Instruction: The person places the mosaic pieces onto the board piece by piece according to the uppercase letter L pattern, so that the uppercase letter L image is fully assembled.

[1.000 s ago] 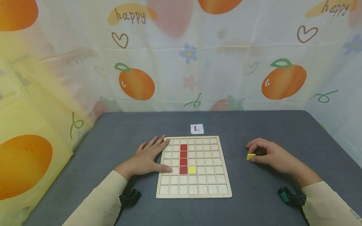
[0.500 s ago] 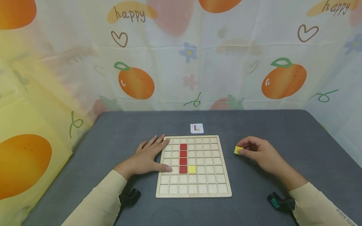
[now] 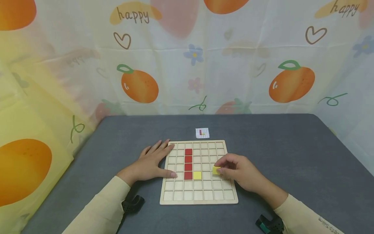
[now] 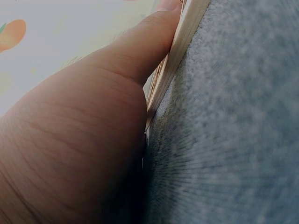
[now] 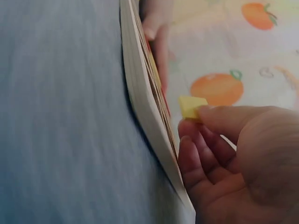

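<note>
A wooden grid board (image 3: 198,202) lies on the table, with a column of red square tiles (image 3: 188,159) set in its cells. One yellow tile (image 3: 197,175) sits in the cell right of the lowest red one. Spread fingers of my left hand (image 3: 149,165) rest on the board's left edge, the thumb over a cell. Between thumb and fingertips my right hand (image 3: 245,172) pinches another yellow tile (image 3: 216,170), tilted and held over the board's right half. The right wrist view shows this yellow tile (image 5: 191,107) above the board's surface.
Behind the board lies a small printed card (image 3: 202,133) with a grid pattern in red and yellow. The dark grey table (image 3: 140,126) ends at a fruit-patterned cloth (image 3: 172,65). Black wrist devices (image 3: 132,204) sit under both sleeves.
My right hand has moved left with the yellow tile, from the table at the right to over the board. The left hand has stayed in place.
</note>
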The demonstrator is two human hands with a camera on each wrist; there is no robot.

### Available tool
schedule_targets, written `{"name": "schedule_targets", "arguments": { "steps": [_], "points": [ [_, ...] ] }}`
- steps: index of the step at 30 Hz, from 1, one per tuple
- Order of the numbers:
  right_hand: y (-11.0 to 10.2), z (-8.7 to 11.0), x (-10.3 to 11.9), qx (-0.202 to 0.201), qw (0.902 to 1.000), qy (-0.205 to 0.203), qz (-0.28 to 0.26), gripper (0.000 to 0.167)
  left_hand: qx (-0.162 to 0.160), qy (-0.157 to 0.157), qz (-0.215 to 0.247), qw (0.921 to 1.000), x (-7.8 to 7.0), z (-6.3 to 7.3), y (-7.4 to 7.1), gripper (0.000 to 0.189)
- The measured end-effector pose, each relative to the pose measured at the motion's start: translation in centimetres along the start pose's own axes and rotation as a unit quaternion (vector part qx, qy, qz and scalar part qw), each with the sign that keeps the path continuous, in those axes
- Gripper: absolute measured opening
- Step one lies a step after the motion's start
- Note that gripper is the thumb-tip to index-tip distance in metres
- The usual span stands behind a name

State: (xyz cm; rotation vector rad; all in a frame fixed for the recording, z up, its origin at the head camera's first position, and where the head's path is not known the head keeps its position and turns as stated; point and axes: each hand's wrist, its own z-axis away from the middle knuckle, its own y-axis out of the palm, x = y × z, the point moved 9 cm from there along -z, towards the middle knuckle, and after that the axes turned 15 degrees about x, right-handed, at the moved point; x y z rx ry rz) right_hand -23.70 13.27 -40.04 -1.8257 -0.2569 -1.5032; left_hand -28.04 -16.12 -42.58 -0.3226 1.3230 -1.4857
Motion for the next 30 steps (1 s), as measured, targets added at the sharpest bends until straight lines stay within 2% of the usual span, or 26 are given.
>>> {"name": "schedule_targets", "arguments": {
  "steps": [7,15,23,30],
  "points": [
    [1.9,-1.4,1.1,-0.007,0.9987,0.009,0.049,0.007,0.003,-0.009,0.002,1.0,0.2,0.2,-0.1,0.123],
    [2.6,-2.0,1.2,-0.011,0.9939,0.032,0.105,0.007,0.001,-0.01,0.001,1.0,0.4,0.1,0.0,0.124],
    [2.9,-1.7,1.3,0.012,0.9893,-0.005,0.145,0.008,0.001,-0.003,0.006,1.0,0.3,0.0,0.1,0.123],
    [2.2,-1.3,1.4,0.029,0.9911,-0.018,0.128,0.014,0.001,0.007,0.019,0.9998,0.2,-0.5,0.3,0.12]
  ]
}}
